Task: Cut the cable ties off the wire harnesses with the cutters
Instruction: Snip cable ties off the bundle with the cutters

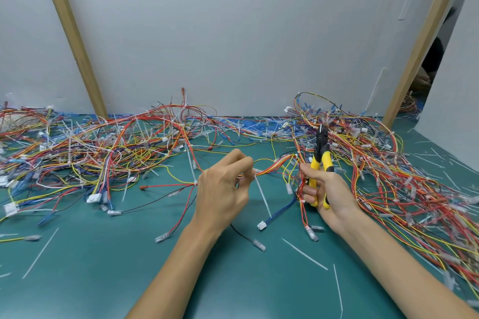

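Fingers (309, 190) grip cutters (321, 160); harness piles (388, 163) crowd green table (103, 267).

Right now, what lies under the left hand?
Below the left hand the green mat shows, with a black wire coming out from beneath the wrist. Where that wire runs is covered by the hand.

Yellow on the handles of the cutters (321, 149), black on their head. Red, orange, yellow, blue and black through the wire harnesses (116, 147), with white cable ties (263, 197) and connectors (261, 225). Teal across the table mat (103, 267), pale grey on the wall (233, 33), tan on the wooden battens (72, 39).
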### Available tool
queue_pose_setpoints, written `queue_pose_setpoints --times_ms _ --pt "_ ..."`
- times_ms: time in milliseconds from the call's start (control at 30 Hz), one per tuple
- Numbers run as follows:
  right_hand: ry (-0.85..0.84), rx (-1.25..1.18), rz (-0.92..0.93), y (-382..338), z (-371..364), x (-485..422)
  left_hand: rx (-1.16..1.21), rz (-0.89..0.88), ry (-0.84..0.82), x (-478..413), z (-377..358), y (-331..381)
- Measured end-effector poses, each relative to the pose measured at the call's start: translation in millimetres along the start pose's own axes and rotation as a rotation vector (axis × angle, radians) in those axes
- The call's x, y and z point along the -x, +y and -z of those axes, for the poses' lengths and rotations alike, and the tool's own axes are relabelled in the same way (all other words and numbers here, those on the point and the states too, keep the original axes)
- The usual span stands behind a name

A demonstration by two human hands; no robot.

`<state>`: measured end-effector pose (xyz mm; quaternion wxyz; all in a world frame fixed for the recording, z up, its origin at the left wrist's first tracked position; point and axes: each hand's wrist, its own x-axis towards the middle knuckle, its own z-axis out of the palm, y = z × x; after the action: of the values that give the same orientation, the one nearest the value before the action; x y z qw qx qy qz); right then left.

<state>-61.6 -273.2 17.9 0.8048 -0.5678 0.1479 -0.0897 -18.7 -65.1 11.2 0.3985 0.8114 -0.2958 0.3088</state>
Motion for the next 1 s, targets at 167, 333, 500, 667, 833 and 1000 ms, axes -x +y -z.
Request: queue_pose_setpoints --times_ms 167,333,500,667,833,1000 --pt "0.025 -0.029 0.004 -0.6 1.9 -1.1 -0.011 0.037 -0.042 -0.5 2.4 -1.9" --pt "0.082 -0.106 0.022 -9.0 9.3 -3.8 0.049 0.201 -0.132 -2.8 7.2 -12.1" --pt "0.031 -0.058 -0.040 -10.7 10.5 -5.0 0.158 0.239 -0.089 -6.0 7.0 -10.4" --pt "-0.116 0.148 -0.059 -7.7 9.6 -2.4 0.529 0.370 -0.015 -11.8 11.1 -3.8" --pt "-0.230 0.323 0.006 -5.2 8.2 0.1 0.957 0.517 -0.003 -17.5 13.0 3.4" --pt "-0.289 0.428 0.049 -3.9 9.1 -0.9 1.268 0.580 -0.032 -18.0 11.5 10.4"
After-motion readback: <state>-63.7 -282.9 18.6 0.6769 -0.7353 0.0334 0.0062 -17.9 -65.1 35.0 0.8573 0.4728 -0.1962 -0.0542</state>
